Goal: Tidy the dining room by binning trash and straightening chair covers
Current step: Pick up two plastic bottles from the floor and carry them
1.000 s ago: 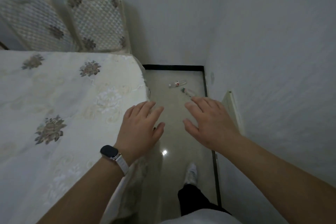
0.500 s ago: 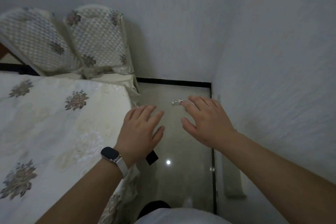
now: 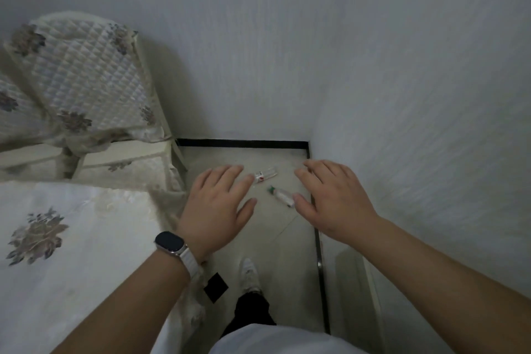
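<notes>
Two empty clear plastic bottles lie on the pale floor in the room's corner: one with a red label (image 3: 265, 174) and one with a green cap (image 3: 281, 195). My left hand (image 3: 217, 210), a smartwatch on its wrist, hovers open just left of them, holding nothing. My right hand (image 3: 333, 200) hovers open just right of them, fingers spread, its thumb overlapping the green-capped bottle's end. A chair with a quilted, flower-patterned cover (image 3: 83, 77) stands at the left against the wall; its cover hangs rumpled at the seat.
A table under a cream floral cloth (image 3: 71, 241) fills the lower left. White walls close the narrow floor strip ahead and on the right. A small black square (image 3: 215, 287) lies by my white shoe (image 3: 248, 273). A second covered chair (image 3: 11, 112) shows at the left edge.
I have stepped forward along the aisle; the corner, chairs and bottles are nearer. Both bottles now show between my hands, which stay open and empty.
</notes>
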`<action>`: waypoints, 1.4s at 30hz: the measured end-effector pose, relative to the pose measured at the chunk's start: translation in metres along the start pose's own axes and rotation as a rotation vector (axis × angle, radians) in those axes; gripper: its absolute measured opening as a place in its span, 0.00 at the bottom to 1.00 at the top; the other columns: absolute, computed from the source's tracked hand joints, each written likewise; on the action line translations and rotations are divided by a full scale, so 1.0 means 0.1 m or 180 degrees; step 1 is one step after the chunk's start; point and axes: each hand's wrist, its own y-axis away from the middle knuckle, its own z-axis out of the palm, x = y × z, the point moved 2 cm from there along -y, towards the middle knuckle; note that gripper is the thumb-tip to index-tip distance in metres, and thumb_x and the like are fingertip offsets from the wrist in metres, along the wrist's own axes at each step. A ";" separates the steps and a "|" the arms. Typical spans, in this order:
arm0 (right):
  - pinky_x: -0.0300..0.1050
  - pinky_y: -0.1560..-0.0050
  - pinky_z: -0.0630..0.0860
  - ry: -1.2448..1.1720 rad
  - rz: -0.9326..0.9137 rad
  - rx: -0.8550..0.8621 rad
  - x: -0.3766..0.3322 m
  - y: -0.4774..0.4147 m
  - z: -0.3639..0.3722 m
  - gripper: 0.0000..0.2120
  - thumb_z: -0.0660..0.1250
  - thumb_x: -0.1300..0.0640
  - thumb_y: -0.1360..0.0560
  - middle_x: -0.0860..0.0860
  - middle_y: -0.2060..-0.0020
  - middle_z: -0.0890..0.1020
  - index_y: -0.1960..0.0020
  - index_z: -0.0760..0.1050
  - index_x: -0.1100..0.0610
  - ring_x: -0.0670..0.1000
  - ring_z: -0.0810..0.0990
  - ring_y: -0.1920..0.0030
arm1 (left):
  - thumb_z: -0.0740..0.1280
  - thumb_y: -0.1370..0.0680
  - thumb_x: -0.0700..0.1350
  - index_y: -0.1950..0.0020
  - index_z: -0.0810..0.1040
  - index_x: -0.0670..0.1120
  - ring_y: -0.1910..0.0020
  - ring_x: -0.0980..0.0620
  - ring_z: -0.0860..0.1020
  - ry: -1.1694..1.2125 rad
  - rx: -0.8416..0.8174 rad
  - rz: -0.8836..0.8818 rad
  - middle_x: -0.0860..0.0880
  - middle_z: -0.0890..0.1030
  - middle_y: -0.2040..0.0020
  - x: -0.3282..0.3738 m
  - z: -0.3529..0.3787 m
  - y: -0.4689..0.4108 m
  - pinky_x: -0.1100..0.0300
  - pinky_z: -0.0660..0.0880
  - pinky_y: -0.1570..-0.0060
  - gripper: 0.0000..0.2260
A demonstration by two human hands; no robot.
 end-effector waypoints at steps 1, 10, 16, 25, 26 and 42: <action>0.53 0.42 0.71 0.0037 0.0016 -0.0049 0.07 -0.13 0.02 0.21 0.60 0.45 0.24 0.56 0.42 0.80 0.40 0.78 0.57 0.59 0.78 0.42 | 0.61 0.22 0.56 0.36 0.78 0.48 0.38 0.43 0.74 0.0021 -0.0018 0.0022 0.45 0.79 0.37 -0.09 0.07 -0.17 0.46 0.69 0.37 0.20; 0.51 0.42 0.69 0.0294 0.0184 -0.0134 0.56 -1.26 0.22 0.22 0.59 0.44 0.25 0.56 0.42 0.80 0.41 0.79 0.58 0.58 0.78 0.43 | 0.60 0.22 0.57 0.37 0.78 0.48 0.36 0.42 0.75 0.0298 -0.0006 0.0052 0.44 0.78 0.36 -0.90 0.50 -1.47 0.47 0.65 0.36 0.20; 0.51 0.41 0.67 0.0159 0.0413 -0.0262 0.83 -1.68 0.55 0.22 0.59 0.45 0.25 0.56 0.41 0.80 0.40 0.78 0.58 0.59 0.78 0.42 | 0.63 0.22 0.56 0.37 0.77 0.47 0.36 0.42 0.74 0.0405 -0.0051 0.0087 0.44 0.78 0.35 -1.11 0.78 -1.93 0.48 0.65 0.36 0.19; 0.53 0.45 0.74 -0.0390 0.0568 -0.0853 1.42 -2.05 1.83 0.22 0.58 0.45 0.24 0.56 0.41 0.80 0.40 0.79 0.57 0.57 0.79 0.44 | 0.60 0.22 0.56 0.35 0.77 0.47 0.39 0.41 0.75 0.0489 -0.0479 -0.0264 0.43 0.78 0.36 -1.26 1.82 -2.64 0.49 0.65 0.40 0.20; 0.53 0.45 0.74 -0.0451 0.0600 -0.0916 1.51 -2.09 1.99 0.22 0.58 0.45 0.24 0.56 0.41 0.80 0.40 0.79 0.58 0.58 0.79 0.44 | 0.61 0.22 0.56 0.35 0.77 0.46 0.39 0.41 0.75 0.0503 -0.0532 -0.0338 0.43 0.77 0.36 -1.26 1.95 -2.70 0.49 0.65 0.40 0.20; 0.54 0.48 0.75 -0.0708 0.1153 -0.1348 2.50 -2.30 5.09 0.25 0.59 0.45 0.25 0.57 0.41 0.79 0.36 0.76 0.59 0.60 0.78 0.45 | 0.61 0.25 0.54 0.34 0.77 0.45 0.36 0.39 0.75 0.0933 -0.1208 -0.0665 0.41 0.77 0.35 -1.55 5.25 -3.05 0.45 0.72 0.40 0.23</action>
